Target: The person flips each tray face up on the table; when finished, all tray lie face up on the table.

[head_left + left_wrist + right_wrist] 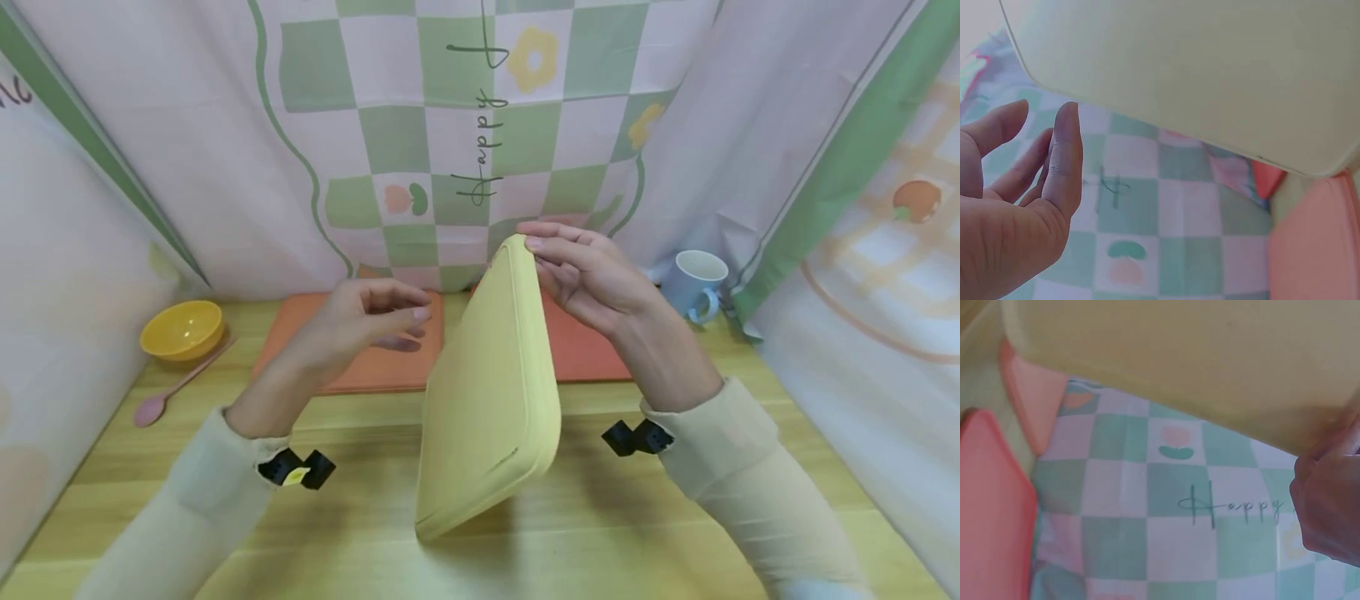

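Note:
A yellow tray-like rectangle [487, 383] with rounded corners and a thick rim tilts steeply above the table, its far end raised. My right hand [592, 275] pinches its upper far corner between thumb and fingers; in the right wrist view that hand [1332, 494] is partly cut off by the frame edge. To the left of it, apart from the yellow piece, my left hand [367, 321] hovers with relaxed, slightly bent fingers and holds nothing. Below the yellow rectangle [1197, 62] in the left wrist view, the fingertips [1067, 115] come near its edge.
Behind the hands lie an orange mat [375, 358] and a red mat [585, 346]. A yellow bowl [182, 331] and a pink spoon [165, 400] sit at the left, a light-blue mug [690, 283] at the right. A checked curtain [465, 125] closes off the back of the wooden table [360, 517].

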{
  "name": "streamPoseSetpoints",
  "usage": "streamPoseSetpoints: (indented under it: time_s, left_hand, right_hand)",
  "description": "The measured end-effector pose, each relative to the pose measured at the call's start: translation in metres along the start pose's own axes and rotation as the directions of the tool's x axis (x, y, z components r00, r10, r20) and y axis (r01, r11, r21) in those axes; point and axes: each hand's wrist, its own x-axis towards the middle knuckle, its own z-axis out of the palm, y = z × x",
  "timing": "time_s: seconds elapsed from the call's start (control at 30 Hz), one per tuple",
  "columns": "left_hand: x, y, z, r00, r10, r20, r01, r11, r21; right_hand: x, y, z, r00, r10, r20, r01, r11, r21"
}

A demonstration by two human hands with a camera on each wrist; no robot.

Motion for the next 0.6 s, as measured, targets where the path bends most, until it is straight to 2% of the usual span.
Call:
streamPoseSetpoints:
  time_s: [0.13, 0.33, 0.6]
  left_hand:
    - [0.001, 0.015, 0.004, 1.0, 0.023, -0.002, -0.023, 1.0, -0.007]
    - [0.002, 0.035, 0.006, 0.998, 0.047, -0.037, -0.048, 0.999, -0.014]
    - [0.005, 0.058, 0.001, 0.994, 0.068, -0.085, -0.068, 0.998, 0.01]
  right_hand:
    - [0.007, -0.002, 0.015, 1.0, -0.01, 0.0, 0.01, 0.999, -0.042]
    - [0.019, -0.001, 0.033, 0.999, -0.017, -0.049, 0.011, 0.994, -0.109]
    - [0.039, 0.005, 0.045, 0.996, 0.034, -0.077, -0.044, 0.991, -0.125]
